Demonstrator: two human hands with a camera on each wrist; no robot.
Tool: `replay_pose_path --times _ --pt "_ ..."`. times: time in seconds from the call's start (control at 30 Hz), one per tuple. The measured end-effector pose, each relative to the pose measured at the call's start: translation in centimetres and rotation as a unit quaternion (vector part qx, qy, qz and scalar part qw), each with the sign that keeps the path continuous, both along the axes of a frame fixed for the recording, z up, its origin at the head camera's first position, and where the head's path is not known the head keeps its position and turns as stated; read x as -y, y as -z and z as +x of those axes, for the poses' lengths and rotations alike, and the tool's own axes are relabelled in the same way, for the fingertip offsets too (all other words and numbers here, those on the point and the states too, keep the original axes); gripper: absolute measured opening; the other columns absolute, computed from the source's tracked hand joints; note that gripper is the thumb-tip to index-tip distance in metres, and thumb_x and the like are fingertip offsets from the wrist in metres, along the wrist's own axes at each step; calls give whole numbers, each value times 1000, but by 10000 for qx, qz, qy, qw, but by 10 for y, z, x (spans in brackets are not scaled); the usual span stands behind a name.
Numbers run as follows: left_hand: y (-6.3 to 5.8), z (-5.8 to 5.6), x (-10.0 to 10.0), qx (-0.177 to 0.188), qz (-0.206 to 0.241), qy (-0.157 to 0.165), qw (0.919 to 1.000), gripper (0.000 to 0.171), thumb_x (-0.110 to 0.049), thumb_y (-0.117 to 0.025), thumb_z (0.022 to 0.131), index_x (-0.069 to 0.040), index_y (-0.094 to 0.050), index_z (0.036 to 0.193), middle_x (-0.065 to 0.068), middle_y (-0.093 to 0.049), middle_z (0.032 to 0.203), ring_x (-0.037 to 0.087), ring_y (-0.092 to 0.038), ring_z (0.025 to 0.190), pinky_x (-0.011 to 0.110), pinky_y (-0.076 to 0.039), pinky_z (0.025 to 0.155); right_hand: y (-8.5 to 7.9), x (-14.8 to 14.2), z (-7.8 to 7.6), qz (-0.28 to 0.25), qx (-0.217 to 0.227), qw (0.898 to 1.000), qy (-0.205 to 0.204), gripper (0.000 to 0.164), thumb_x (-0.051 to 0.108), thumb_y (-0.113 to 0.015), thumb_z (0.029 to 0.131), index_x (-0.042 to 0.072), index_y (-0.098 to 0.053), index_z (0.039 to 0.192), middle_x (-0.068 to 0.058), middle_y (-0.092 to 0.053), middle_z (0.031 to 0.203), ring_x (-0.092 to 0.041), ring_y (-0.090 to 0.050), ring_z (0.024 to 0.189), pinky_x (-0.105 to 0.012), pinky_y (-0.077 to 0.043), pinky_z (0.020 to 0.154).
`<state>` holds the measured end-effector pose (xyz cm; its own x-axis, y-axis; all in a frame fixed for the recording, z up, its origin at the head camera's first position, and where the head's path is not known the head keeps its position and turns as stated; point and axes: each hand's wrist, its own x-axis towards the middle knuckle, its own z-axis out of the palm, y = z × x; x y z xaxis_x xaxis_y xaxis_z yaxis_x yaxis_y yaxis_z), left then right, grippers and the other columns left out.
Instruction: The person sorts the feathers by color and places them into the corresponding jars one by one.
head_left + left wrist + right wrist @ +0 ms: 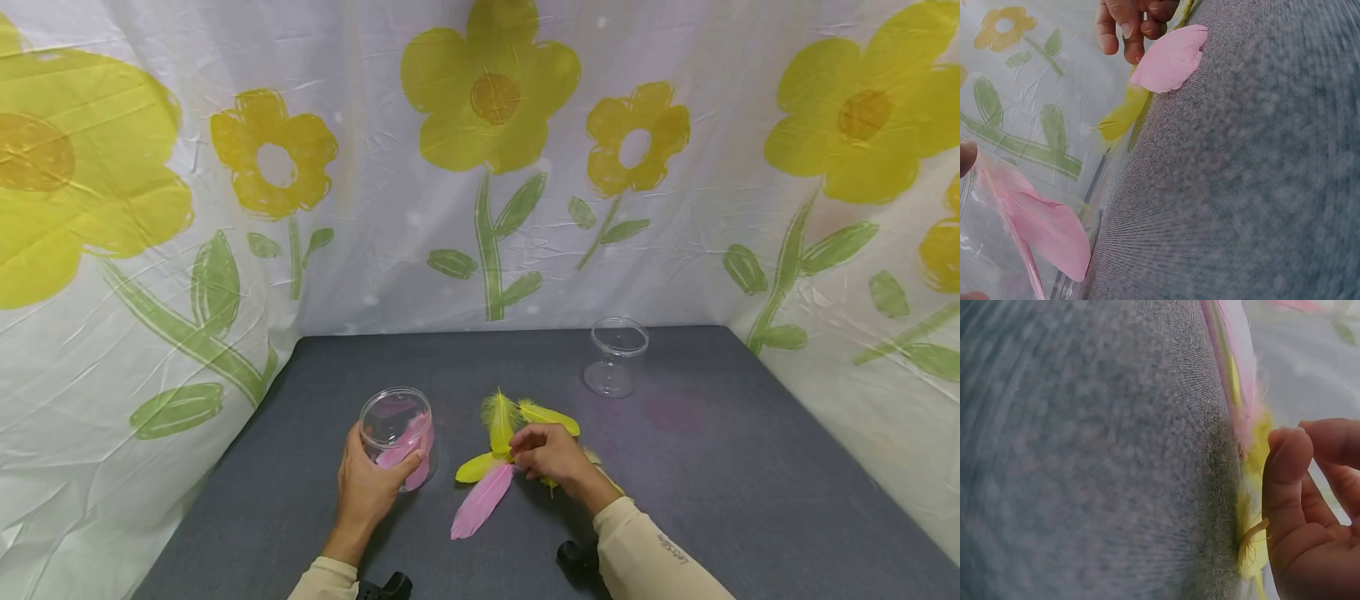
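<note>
Curtain: flower-printed, behind and at both sides of your work area.
Desk: dark grey, carries both jars and the loose feathers.
Left hand: fingers and thumb wrapped round the near jar.
Right hand: low over the yellow feathers, thumb and index tips together or almost. Can't tell if you've got a quill between them.
Near jar: clear, about upright, on your left, pink feathers inside.
Far jar: clear, upright, back right, well apart from both hands.
Yellow feathers: loose cluster under and around your right hand.
Loose pink feather: on the desk between your hands, long axis diagonal, broad tip toward you and left.
Quill end: points away and right, just beside your right fingertips. Right hand is clearly nearer; left hand and near jar lie farther off, to its left.
</note>
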<state>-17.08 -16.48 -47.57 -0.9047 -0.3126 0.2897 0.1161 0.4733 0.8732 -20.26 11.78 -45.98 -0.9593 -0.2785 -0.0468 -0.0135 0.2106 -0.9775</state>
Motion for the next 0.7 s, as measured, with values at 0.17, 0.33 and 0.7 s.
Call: replay_pose_path --times 0.17,0.33,0.7 --pt "0 0 -1 15 9 -17 10000 104 -35 -89 66 0 -31 144 25 -43 136 43 -42 125 59 -32 101 3 1 -1 125 -98 9998 -97 20 -9 -65 79 -7 -67 99 -14 -67 87 -19 -59 64 -31 -51 53" --pt "0 0 -1 65 42 -2 10000 103 -34 -89 66 -1 -31 144 25 -43 136 43 -41 126 60 -31 101 7 3 -1 246 -164 9988 -396 20 -9 -68 79 -5 -68 99 -12 -66 86 -19 -58 61 -29 -48 48" --pt "0 0 0 -1 31 3 10000 105 -39 -90 64 0 -31 143 25 -44 135 43 -42 124 60 -32 100 15 9 2 778 -325 9949 -553 21 -8 -70 78 1 -69 98 -5 -62 77 -14 -52 53 -24 -42 42"
